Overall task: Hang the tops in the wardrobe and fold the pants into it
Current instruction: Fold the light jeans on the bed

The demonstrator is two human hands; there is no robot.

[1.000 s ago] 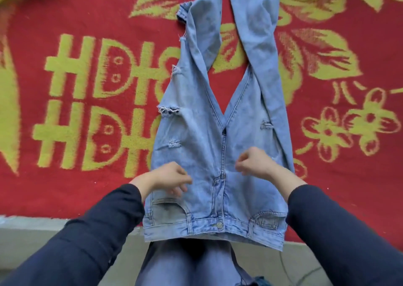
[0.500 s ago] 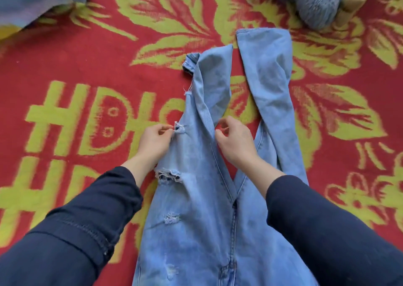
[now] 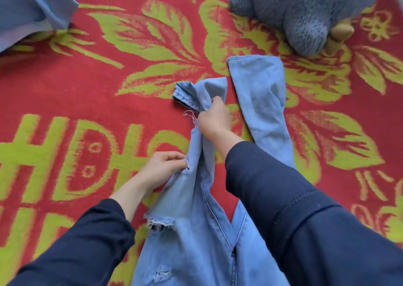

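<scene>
Light blue ripped jeans (image 3: 192, 237) lie spread on a red and yellow-green blanket (image 3: 87, 102), waist toward me and legs pointing away. My left hand (image 3: 161, 168) pinches the outer edge of the left leg just above a frayed knee rip. My right hand (image 3: 214, 117) grips the bunched cloth of that same leg farther up, near its twisted, rolled hem. The right leg (image 3: 261, 102) lies flat and apart, to the right of my right hand. Dark sleeves cover both my forearms.
A grey plush toy (image 3: 301, 13) with tan feet sits at the top right, just beyond the right leg's hem. A blue garment (image 3: 28, 8) lies crumpled at the top left corner. The patterned blanket reaches every edge of the view.
My view has shifted farther up the legs. My right hand moved up the left leg toward its hem and gathered the cloth; my left hand stays pinching the outer edge, and the leg now looks narrower and bunched.
</scene>
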